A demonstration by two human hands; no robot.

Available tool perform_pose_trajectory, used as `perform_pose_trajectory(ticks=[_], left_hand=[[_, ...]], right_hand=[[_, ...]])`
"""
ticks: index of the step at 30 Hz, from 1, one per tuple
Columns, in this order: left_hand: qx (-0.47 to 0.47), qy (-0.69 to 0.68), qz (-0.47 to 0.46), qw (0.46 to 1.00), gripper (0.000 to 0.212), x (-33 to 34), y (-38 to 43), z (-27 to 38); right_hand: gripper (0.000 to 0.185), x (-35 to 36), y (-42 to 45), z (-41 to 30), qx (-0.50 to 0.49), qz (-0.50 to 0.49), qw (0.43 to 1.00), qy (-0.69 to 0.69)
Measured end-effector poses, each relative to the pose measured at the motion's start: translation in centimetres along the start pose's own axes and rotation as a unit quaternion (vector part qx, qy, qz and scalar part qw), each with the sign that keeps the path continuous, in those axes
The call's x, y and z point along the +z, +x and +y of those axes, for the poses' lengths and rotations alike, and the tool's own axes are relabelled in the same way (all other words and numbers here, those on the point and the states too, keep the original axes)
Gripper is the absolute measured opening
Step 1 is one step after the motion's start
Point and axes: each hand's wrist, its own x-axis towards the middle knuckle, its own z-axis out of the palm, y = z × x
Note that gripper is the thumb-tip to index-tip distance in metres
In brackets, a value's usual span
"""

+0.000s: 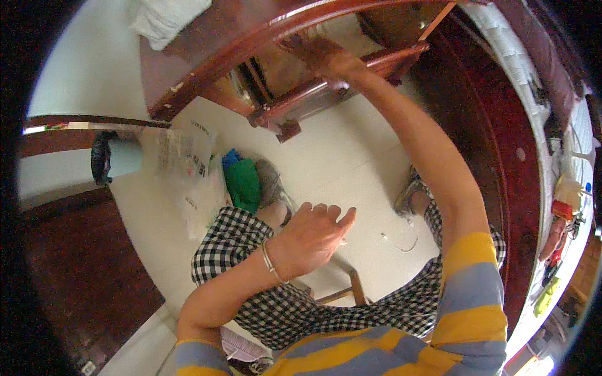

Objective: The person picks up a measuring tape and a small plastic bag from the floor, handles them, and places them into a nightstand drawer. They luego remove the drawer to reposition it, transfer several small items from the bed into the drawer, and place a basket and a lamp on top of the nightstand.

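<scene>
My right hand [312,50] reaches into an open drawer under a reddish-brown wooden desk [221,61]. It is blurred and in shadow, so whether its fingers hold anything cannot be made out. The drawer front [305,101] is glossy wood with a round knob [339,87]. Inside, dark and silvery flat items [254,82] stand at the left end, and something dark brown [390,23] is at the right. Above my lap hovers my left hand [310,239], back up, fingers apart and loosely bent, with nothing visible in it. Its palm is hidden.
Left of my feet lie a printed clear plastic bag [188,164] and a green cloth-like item [242,183]. A pale bin with a black liner [124,156] is farther left. A thin white cable [404,246] lies on the floor. A bed with a dark wooden side [510,188] borders my right.
</scene>
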Motion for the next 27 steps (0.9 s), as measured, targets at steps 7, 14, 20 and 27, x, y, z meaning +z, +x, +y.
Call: perform_pose_trajectory(ticks=[7, 14, 20, 27], left_hand=[[-0.061, 0.058, 0.026, 0.996, 0.056, -1.6, -1.3, -0.6], [-0.022, 0.034, 0.035, 0.999, 0.048, -1.4, -2.3, 2.0], [-0.007, -0.019, 0.03, 0.999, 0.04, -0.6, -2.7, 2.2], [-0.003, -0.016, -0.016, 1.0, 0.035, -1.1, -2.5, 1.7]], right_hand=[[0.035, 2.7, 0.3, -2.7, -0.006, -0.003, 0.999, -0.042], [0.034, 10.9, -14.0, -8.4, 0.008, -0.093, 0.992, -0.09], [0.034, 13.9, -16.7, -8.7, 0.035, -0.123, 0.985, -0.116], [0.033, 14.4, -16.8, -8.3, 0.039, -0.128, 0.984, -0.118]])
